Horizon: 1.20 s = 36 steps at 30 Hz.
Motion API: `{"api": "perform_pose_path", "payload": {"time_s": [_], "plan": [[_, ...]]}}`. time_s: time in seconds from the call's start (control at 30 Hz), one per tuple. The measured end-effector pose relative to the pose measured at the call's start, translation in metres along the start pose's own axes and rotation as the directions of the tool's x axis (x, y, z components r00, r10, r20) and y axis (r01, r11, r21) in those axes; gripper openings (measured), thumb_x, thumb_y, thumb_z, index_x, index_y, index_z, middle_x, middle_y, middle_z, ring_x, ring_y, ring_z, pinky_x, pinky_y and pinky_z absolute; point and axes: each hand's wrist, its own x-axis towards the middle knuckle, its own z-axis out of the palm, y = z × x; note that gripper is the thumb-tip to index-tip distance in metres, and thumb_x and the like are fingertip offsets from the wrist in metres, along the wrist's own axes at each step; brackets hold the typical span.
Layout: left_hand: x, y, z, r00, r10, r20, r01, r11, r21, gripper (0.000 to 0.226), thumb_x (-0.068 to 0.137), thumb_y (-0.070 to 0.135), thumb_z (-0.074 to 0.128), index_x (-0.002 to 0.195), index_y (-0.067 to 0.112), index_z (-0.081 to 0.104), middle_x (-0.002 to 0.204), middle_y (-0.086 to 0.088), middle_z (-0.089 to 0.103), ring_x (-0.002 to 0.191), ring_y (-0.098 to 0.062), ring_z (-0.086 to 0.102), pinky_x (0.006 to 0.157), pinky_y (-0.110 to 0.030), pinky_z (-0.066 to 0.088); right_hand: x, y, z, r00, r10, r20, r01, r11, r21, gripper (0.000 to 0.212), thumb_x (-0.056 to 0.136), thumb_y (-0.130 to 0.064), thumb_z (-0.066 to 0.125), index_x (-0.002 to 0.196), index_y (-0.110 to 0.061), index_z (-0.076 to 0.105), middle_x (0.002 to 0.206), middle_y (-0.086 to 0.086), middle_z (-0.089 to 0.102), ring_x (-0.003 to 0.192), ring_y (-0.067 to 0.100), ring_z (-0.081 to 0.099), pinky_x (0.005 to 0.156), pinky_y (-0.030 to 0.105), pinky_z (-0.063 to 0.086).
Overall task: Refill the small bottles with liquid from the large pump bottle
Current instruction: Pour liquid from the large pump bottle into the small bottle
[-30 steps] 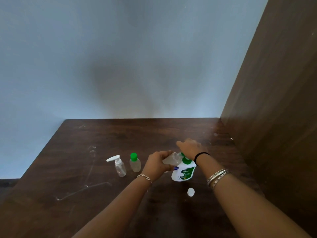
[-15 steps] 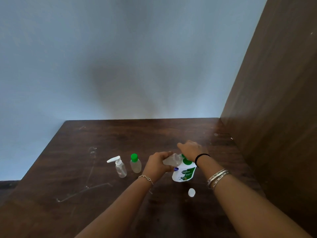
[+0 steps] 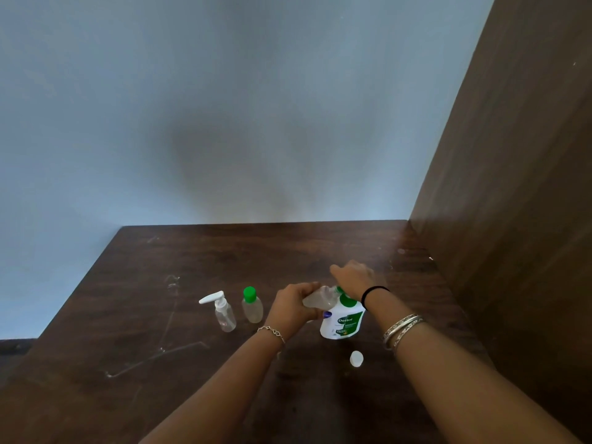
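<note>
Big pump bottle (image 3: pixel 342 322): white, green top, green label patch. Small bottle (image 3: pixel 252 307): see-through, green cap. Spray bottle (image 3: pixel 224 315): see-through, white top. Loose cap (image 3: pixel 356 359): white. Table (image 3: pixel 160 315): dark brown wood, pale scratches. Wall (image 3: pixel 224 107): pale blue-grey. Side panel (image 3: pixel 519 219): brown wood. Wrist band (image 3: pixel 373 293): black. Bangles (image 3: pixel 402 328): silver.

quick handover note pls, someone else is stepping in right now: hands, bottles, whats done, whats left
Left hand grips a small clear bottle, tilted, its mouth at the pump of the large pump bottle.
Right hand rests on top of the pump.
The white cap lies loose on the table, near side of the big bottle.
Small pump bottle and green-capped bottle stand to the left, both closed.
Fill levels cannot be told.
Left: finish this fill, recap, then check the other two.
</note>
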Motion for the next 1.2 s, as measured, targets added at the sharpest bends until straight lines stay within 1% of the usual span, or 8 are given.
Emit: {"api": "perform_pose_path", "payload": {"time_s": [0.27, 0.47, 0.57, 0.67, 0.83, 0.97, 1.1, 1.2], "plan": [[0.001, 0.0, 0.002, 1.0, -0.002, 0.007, 0.002, 0.999, -0.036, 0.063, 0.069, 0.013, 0.076, 0.127, 0.013, 0.052, 0.126, -0.003, 0.06, 0.115, -0.01, 0.054, 0.092, -0.017, 0.04, 0.002, 0.0, -0.001, 0.998, -0.02, 0.067, 0.022, 0.999, -0.033, 0.036, 0.088, -0.048, 0.039, 0.087, -0.014, 0.053, 0.093, 0.009, 0.055, 0.088, 0.026, 0.055, 0.079, 0.033, 0.041], [0.001, -0.005, 0.002, 1.0, 0.002, 0.001, -0.002, 1.0, 0.004, 0.061, 0.068, 0.018, 0.077, 0.125, 0.016, 0.054, 0.124, -0.001, 0.062, 0.115, -0.009, 0.055, 0.089, -0.012, 0.037, -0.005, 0.002, 0.001, 0.997, -0.044, -0.063, 0.041, 0.998, -0.056, 0.038, 0.089, -0.045, 0.039, 0.079, -0.013, 0.055, 0.082, 0.008, 0.054, 0.08, 0.025, 0.054, 0.072, 0.031, 0.039], [0.001, -0.006, 0.003, 1.0, 0.005, -0.003, -0.005, 1.0, 0.008, 0.061, 0.068, 0.019, 0.077, 0.125, 0.016, 0.055, 0.123, -0.001, 0.062, 0.113, -0.009, 0.056, 0.086, -0.011, 0.037, -0.004, 0.002, -0.001, 0.999, -0.046, -0.007, 0.046, 0.998, -0.04, 0.04, 0.088, -0.048, 0.038, 0.068, -0.015, 0.049, 0.084, 0.009, 0.057, 0.085, 0.026, 0.058, 0.073, 0.032, 0.042], [0.002, -0.003, 0.004, 1.0, 0.009, 0.005, -0.009, 1.0, -0.011, 0.062, 0.067, 0.02, 0.078, 0.125, 0.016, 0.056, 0.121, -0.001, 0.064, 0.111, -0.008, 0.057, 0.085, -0.009, 0.037, 0.0, 0.002, -0.002, 0.998, -0.031, 0.057, 0.032, 0.999, -0.016, 0.038, 0.089, -0.049, 0.037, 0.077, -0.015, 0.052, 0.09, 0.009, 0.056, 0.086, 0.025, 0.056, 0.077, 0.033, 0.042], [0.003, -0.006, 0.004, 1.0, 0.011, -0.002, -0.011, 1.0, 0.015, 0.062, 0.068, 0.018, 0.078, 0.125, 0.017, 0.055, 0.123, -0.002, 0.062, 0.116, -0.01, 0.054, 0.09, -0.014, 0.038, 0.0, 0.005, 0.006, 1.0, -0.02, -0.024, 0.021, 0.999, 0.044, 0.037, 0.086, -0.042, 0.041, 0.061, -0.015, 0.047, 0.082, 0.011, 0.058, 0.08, 0.027, 0.056, 0.07, 0.031, 0.041], [0.003, -0.006, 0.003, 1.0, 0.017, -0.002, -0.017, 1.0, 0.02, 0.06, 0.067, 0.016, 0.077, 0.124, 0.017, 0.056, 0.122, -0.002, 0.062, 0.115, -0.012, 0.055, 0.092, -0.017, 0.04, -0.003, 0.004, 0.003, 1.0, -0.021, 0.0, 0.021, 0.999, 0.048, 0.037, 0.088, -0.044, 0.039, 0.065, -0.017, 0.048, 0.087, 0.01, 0.057, 0.085, 0.027, 0.055, 0.074, 0.032, 0.041], [0.004, -0.004, 0.003, 1.0, 0.017, 0.008, -0.017, 1.0, 0.004, 0.061, 0.069, 0.013, 0.075, 0.126, 0.015, 0.053, 0.123, -0.002, 0.062, 0.111, -0.01, 0.056, 0.083, -0.01, 0.039, -0.001, 0.003, -0.001, 0.999, -0.007, 0.052, 0.003, 0.998, 0.067, 0.036, 0.089, -0.046, 0.038, 0.088, -0.015, 0.055, 0.096, 0.01, 0.056, 0.09, 0.027, 0.054, 0.079, 0.033, 0.04], [0.004, -0.005, 0.003, 1.0, 0.025, 0.004, -0.025, 1.0, 0.009, 0.06, 0.068, 0.014, 0.076, 0.125, 0.016, 0.055, 0.123, -0.002, 0.062, 0.113, -0.011, 0.055, 0.087, -0.012, 0.038, 0.001, 0.005, 0.005, 1.0, 0.001, 0.012, -0.002, 0.993, 0.12, 0.035, 0.087, -0.044, 0.039, 0.089, -0.014, 0.058, 0.101, 0.012, 0.06, 0.093, 0.029, 0.056, 0.084, 0.036, 0.044]]}}
